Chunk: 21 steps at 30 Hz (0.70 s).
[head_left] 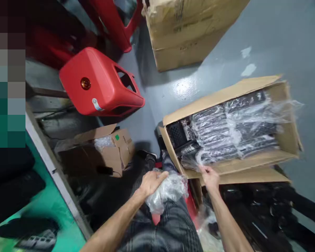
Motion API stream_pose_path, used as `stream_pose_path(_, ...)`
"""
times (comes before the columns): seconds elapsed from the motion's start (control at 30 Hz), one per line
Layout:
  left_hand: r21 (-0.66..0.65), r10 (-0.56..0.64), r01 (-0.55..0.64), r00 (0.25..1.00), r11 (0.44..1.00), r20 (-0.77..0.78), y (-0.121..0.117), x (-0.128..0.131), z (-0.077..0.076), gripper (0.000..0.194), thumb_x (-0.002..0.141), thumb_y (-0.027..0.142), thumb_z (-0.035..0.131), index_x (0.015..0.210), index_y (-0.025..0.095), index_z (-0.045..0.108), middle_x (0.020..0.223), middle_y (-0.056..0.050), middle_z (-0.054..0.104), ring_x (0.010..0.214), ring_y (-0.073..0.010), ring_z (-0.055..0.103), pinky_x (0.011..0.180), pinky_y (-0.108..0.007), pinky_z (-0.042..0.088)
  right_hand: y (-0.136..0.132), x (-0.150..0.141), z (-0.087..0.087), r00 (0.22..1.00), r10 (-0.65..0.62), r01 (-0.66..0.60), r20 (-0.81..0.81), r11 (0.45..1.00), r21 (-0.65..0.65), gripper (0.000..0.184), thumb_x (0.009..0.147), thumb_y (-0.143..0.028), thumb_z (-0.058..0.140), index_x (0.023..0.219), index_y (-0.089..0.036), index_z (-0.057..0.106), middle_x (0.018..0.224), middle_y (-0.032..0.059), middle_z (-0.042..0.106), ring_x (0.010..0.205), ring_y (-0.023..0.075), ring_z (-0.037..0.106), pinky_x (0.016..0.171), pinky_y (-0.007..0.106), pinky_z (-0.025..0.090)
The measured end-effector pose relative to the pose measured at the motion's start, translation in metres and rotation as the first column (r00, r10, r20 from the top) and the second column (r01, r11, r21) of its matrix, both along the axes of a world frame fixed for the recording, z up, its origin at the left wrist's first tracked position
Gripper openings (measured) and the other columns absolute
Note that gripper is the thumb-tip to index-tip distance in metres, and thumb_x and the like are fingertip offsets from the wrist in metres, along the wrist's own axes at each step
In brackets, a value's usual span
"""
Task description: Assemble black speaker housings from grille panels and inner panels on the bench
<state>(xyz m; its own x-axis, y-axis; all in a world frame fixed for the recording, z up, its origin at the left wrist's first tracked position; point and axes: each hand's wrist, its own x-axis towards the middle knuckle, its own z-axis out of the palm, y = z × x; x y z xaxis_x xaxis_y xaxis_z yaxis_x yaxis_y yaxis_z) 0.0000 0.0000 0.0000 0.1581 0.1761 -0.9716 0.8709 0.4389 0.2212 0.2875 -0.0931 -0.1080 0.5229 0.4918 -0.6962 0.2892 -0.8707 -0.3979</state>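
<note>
My left hand [151, 182] is curled over a crumpled clear plastic wad [172, 189] above my lap [173, 227]; right hand's [210, 178] fingertips are bunched at the near edge of the open carton [225, 95], can't tell if they're pinching any wrap; plastic-wrapped black parts [212, 129] sit packed inside; red stool [94, 78] off left, big cardboard box [183, 33] farther out.

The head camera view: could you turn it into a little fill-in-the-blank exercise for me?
1. The person's left hand touches crumpled clear plastic wrap, while the ____ hand is at the near side of the long, open, brown cardboard box.
2. The square-seated plastic stool with a round hole in its seat is coloured ____.
3. The smaller brown cardboard box bears a small patch coloured ____.

Missing words: right; red; green.
</note>
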Motion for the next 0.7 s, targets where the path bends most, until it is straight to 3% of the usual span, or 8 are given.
stream_pose_path(0.13,0.104,0.027,-0.04,0.992,0.994,0.121,0.003,0.02,-0.013,0.031,0.097,0.042,0.048,0.112,0.023,0.066,0.082,-0.001,0.067,0.087,-0.0221,0.066,0.083,-0.03,0.046,0.003,-0.011,0.024,0.998,0.042,-0.039,-0.043,0.998,0.058,0.071,0.063,-0.093,0.058,0.058,-0.023,0.055,0.054,-0.0008,0.052,0.054,0.0162,0.045,0.061,0.032,0.038)
stream_pose_path(0.2,0.13,0.021,-0.046,0.982,0.99,0.186,0.002,0.027,-0.021,0.038,0.092,0.028,0.052,0.129,0.024,0.06,0.089,-0.001,0.067,0.089,-0.0214,0.066,0.087,-0.031,0.048,0.006,-0.011,0.041,0.997,0.055,-0.051,-0.048,0.995,0.082,0.067,0.069,-0.089,0.06,0.057,-0.023,0.052,0.054,-0.0029,0.047,0.055,0.0151,0.043,0.06,0.031,0.038)
stream_pose_path(0.4,0.157,0.042,-0.112,0.921,0.981,0.388,-0.01,0.035,-0.033,0.046,0.072,0.005,0.051,0.113,0.021,0.066,0.12,-0.007,0.064,0.107,-0.0222,0.063,0.099,-0.034,0.048,0.016,0.006,0.117,0.991,0.071,-0.097,0.111,0.963,0.251,0.049,0.083,-0.067,0.069,0.067,-0.022,0.064,0.094,0.0101,0.067,0.088,0.0252,0.064,0.076,0.034,0.049)
stream_pose_path(0.47,0.11,0.128,-0.206,0.866,0.972,0.484,-0.013,0.035,-0.028,0.05,0.07,0.004,0.053,0.115,0.021,0.066,0.131,-0.007,0.062,0.117,-0.0235,0.061,0.106,-0.036,0.046,0.014,0.007,0.143,0.992,0.016,-0.046,0.124,0.969,0.243,0.043,0.084,-0.062,0.071,0.067,-0.022,0.064,0.11,0.0144,0.07,0.096,0.028,0.067,0.076,0.034,0.05)
stream_pose_path(0.53,-0.062,0.312,-0.332,0.782,0.941,0.54,-0.016,0.037,-0.021,0.05,0.072,0.008,0.058,0.119,0.021,0.066,0.135,-0.008,0.062,0.122,-0.0249,0.059,0.11,-0.038,0.044,0.008,-0.004,0.162,0.991,-0.021,-0.011,0.129,0.969,0.247,0.037,0.087,-0.052,0.071,0.066,-0.023,0.062,0.115,0.014,0.072,0.092,0.0262,0.068,0.074,0.033,0.05)
stream_pose_path(0.57,-0.206,0.447,-0.402,0.72,0.892,0.53,-0.018,0.039,-0.017,0.049,0.075,0.013,0.061,0.123,0.021,0.065,0.134,-0.008,0.063,0.122,-0.0251,0.059,0.109,-0.038,0.045,0.004,-0.015,0.168,0.995,0.0,-0.024,0.096,0.967,0.252,0.034,0.088,-0.047,0.069,0.066,-0.023,0.06,0.113,0.0126,0.074,0.088,0.0246,0.069,0.071,0.032,0.05)
stream_pose_path(0.63,-0.51,0.72,-0.516,0.57,0.689,0.396,-0.023,0.044,-0.01,0.054,0.078,0.029,0.071,0.131,0.021,0.063,0.127,-0.008,0.068,0.112,-0.0246,0.063,0.101,-0.038,0.05,-0.004,-0.045,0.171,0.982,0.164,-0.138,-0.094,0.962,0.236,0.036,0.091,-0.043,0.062,0.062,-0.023,0.056,0.092,0.0081,0.075,0.071,0.0208,0.067,0.059,0.029,0.049)
stream_pose_path(0.7,-0.603,0.862,-0.635,0.467,0.483,0.198,-0.03,0.045,-0.008,0.065,0.071,0.044,0.081,0.128,0.018,0.066,0.111,-0.009,0.072,0.094,-0.0229,0.067,0.086,-0.035,0.054,-0.006,-0.075,0.167,0.872,0.359,-0.289,-0.333,0.926,0.242,0.036,0.089,-0.046,0.061,0.06,-0.025,0.055,0.067,0.0024,0.067,0.054,0.0187,0.06,0.046,0.027,0.044)
